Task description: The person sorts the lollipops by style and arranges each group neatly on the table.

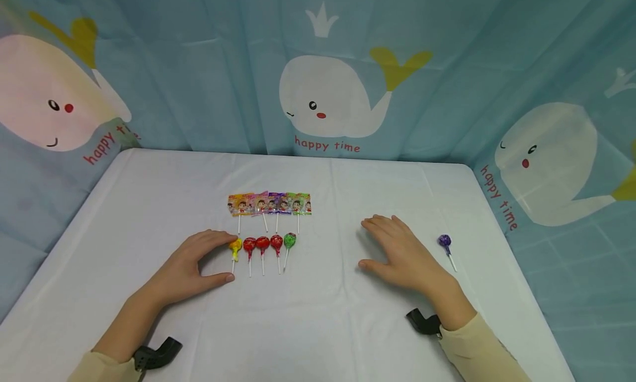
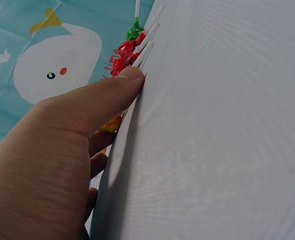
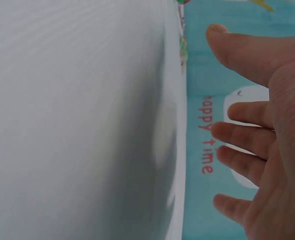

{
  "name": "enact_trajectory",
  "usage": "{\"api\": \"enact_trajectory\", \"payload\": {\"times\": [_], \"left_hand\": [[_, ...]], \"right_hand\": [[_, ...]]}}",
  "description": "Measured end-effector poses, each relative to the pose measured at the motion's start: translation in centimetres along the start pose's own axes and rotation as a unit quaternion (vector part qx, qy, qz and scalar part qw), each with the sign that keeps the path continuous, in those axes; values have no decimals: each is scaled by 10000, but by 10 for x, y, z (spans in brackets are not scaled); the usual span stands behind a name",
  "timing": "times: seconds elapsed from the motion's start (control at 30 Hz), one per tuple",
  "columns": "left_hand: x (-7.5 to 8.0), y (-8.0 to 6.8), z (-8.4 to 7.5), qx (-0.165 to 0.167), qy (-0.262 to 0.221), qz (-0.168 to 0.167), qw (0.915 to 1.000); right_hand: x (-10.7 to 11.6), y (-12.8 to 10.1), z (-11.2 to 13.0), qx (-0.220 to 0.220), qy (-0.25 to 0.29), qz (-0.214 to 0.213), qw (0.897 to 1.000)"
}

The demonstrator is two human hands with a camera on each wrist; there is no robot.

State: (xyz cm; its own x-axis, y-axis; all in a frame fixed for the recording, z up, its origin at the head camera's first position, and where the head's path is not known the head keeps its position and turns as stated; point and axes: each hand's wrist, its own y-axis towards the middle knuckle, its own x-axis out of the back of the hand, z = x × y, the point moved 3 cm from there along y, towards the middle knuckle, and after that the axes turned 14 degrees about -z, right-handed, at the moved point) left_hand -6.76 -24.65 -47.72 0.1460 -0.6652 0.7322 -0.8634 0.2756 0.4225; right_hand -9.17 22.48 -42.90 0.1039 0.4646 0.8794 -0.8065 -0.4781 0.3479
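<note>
My left hand (image 1: 181, 271) reaches in at the left end of a row of lollipops. Its index fingertip touches the head of a yellow lollipop (image 1: 235, 244), and the thumb lies beside the lower end of that stick. Three red lollipops (image 1: 263, 243) and a green lollipop (image 1: 290, 240) continue the row to the right, sticks toward me. In the left wrist view the thumb partly covers the red ones, while the green lollipop (image 2: 134, 31) shows beyond. My right hand (image 1: 404, 260) hovers palm down over the cloth, fingers spread, holding nothing. A purple lollipop (image 1: 444, 240) lies to its right.
Behind the row lie several flat-wrapped lollipops (image 1: 255, 204) in orange, pink, purple and green packets. The white-clothed table (image 1: 298, 327) meets a blue whale-print curtain (image 1: 213, 95) at the back and sides. Black wrist devices (image 1: 158, 355) sit on both wrists.
</note>
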Motion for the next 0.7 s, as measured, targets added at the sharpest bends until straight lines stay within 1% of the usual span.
{"api": "enact_trajectory", "payload": {"times": [0.23,0.7], "left_hand": [[1,0,0,-46,-11,-25,10000],[-1,0,2,-1,46,9,10000]], "right_hand": [[4,-6,-8,-62,4,-76,10000],[12,-15,-21,-246,-169,-112,9995]]}}
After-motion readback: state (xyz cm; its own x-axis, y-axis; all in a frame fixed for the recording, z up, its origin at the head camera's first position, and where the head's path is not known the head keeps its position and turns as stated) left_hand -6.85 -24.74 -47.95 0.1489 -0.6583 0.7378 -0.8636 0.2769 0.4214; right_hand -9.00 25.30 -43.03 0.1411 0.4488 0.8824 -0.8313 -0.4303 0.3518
